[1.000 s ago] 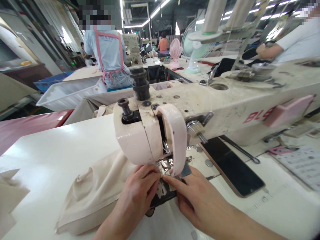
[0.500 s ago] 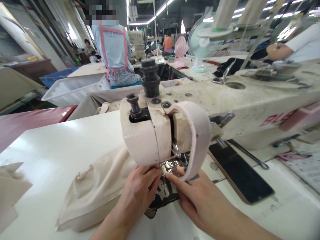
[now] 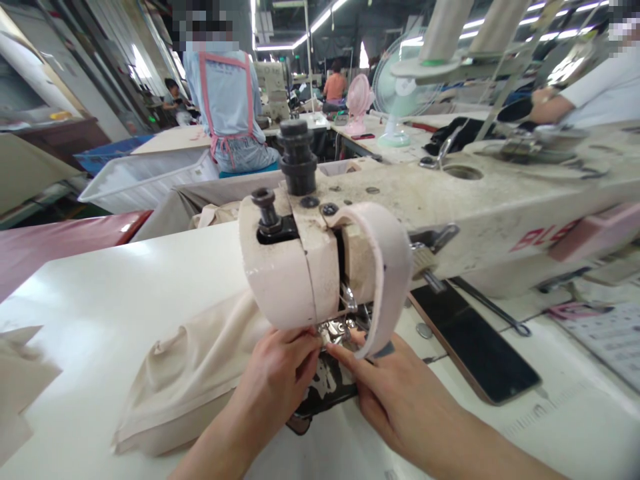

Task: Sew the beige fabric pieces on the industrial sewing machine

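A beige fabric piece (image 3: 195,373) lies on the white table and runs up behind my left hand toward the sewing machine's metal presser foot (image 3: 336,329). My left hand (image 3: 283,363) is closed, its fingertips pinched at the left of the foot, on the fabric's end as far as I can see. From the right, my right hand (image 3: 400,387) reaches in with its index finger stretched out to the front of the foot and its other fingers partly hidden behind a curved pale strip (image 3: 393,267). Nothing shows in its grip. The sewing machine head (image 3: 285,273) hides the needle area.
A black phone (image 3: 475,343) lies right of my right hand, near a coin-like disc (image 3: 424,330) and a dark hooked rod (image 3: 493,307). More beige cloth (image 3: 25,393) is at the left edge. Beyond are a white bin (image 3: 150,177), fans (image 3: 400,87) and seated co-workers (image 3: 227,100).
The view has shifted slightly, so the machine and phone sit a little further left. Both hands keep their places at the presser foot, and the fabric looks the same.
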Tool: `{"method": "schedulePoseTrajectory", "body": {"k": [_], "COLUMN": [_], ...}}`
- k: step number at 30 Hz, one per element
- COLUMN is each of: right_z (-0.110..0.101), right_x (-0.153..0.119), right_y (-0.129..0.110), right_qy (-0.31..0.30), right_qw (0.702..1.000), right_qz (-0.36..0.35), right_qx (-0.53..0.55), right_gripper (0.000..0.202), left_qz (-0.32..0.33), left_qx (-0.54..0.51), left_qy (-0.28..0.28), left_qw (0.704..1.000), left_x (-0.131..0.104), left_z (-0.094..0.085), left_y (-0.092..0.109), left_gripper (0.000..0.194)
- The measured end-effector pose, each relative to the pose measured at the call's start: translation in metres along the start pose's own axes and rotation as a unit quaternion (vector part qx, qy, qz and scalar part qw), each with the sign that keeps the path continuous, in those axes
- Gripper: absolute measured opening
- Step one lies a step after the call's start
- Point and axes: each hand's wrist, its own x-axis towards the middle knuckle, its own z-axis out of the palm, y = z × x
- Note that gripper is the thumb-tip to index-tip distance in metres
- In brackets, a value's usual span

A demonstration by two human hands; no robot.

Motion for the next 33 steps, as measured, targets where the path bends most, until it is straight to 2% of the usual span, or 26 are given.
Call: {"method": "schedulePoseTrajectory", "body": {"k": [7,12,16,19,25,33], "right_z": [-0.003,0.001,0.003,0.004,0.006,0.005], "right_x": [0.003,0.005,0.006,0.006,0.003,0.003], "right_y": [-0.003,-0.001,0.001,0.000,0.000,0.002], "right_qy": [-0.006,0.010,0.014,0.039,0.054,0.075], "right_qw": [0.999,0.998,0.999,0.999,0.999,0.997], "right_qz": [-0.001,-0.010,-0.005,0.006,0.006,0.001], "right_qx": [-0.038,-0.062,-0.040,-0.018,0.004,0.023], "right_gripper": [0.047,0.047,0.036,0.027,0.027,0.032], "left_qz": [-0.020,-0.035,-0.052,-0.057,-0.056,-0.082], "left_qx": [-0.023,-0.004,0.022,0.036,0.060,0.091], "left_qy": [0.029,0.045,0.058,0.063,0.075,0.081], "left_qw": [0.999,0.998,0.997,0.996,0.994,0.989], "left_x": [-0.002,-0.002,-0.001,0.001,0.006,0.006], "left_z": [0.004,0.006,0.009,0.009,0.005,0.011], "left_y": [0.001,0.001,-0.002,-0.004,-0.004,-0.013], "left_gripper": [0.019,0.021,0.023,0.025,0.025,0.029]}}
